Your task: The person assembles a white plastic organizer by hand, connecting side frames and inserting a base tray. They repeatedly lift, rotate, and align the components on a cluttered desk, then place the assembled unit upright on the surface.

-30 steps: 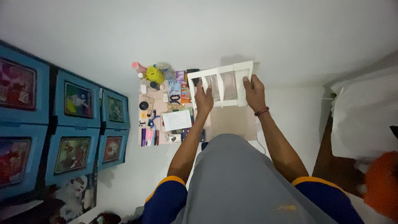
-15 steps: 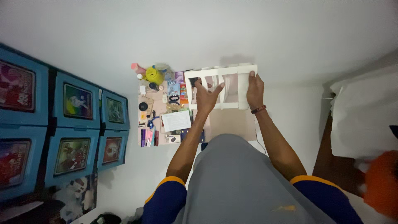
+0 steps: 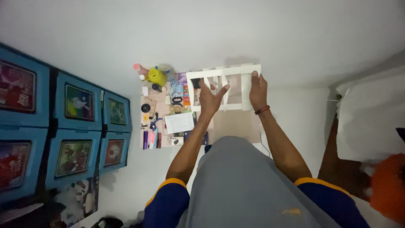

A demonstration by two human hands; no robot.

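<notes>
Two hands are up at a white slatted rack (image 3: 223, 88) that sits over the far end of a cluttered counter (image 3: 236, 124), at about twelve o'clock from the person's grey shirt. Their right hand (image 3: 258, 90), with a dark band at the wrist, has its fingers wrapped over the rack's right end and holds it. Their left hand (image 3: 211, 96) lies against the rack's middle slats with its fingers spread wide, gripping nothing. At nine o'clock from the rack, small clutter crowds the counter: a round yellow container (image 3: 157, 77), a white paper pad (image 3: 179, 123) and a row of pens (image 3: 151, 139). Further out at nine o'clock, blue storage boxes (image 3: 80, 122) stand stacked against the wall.
</notes>
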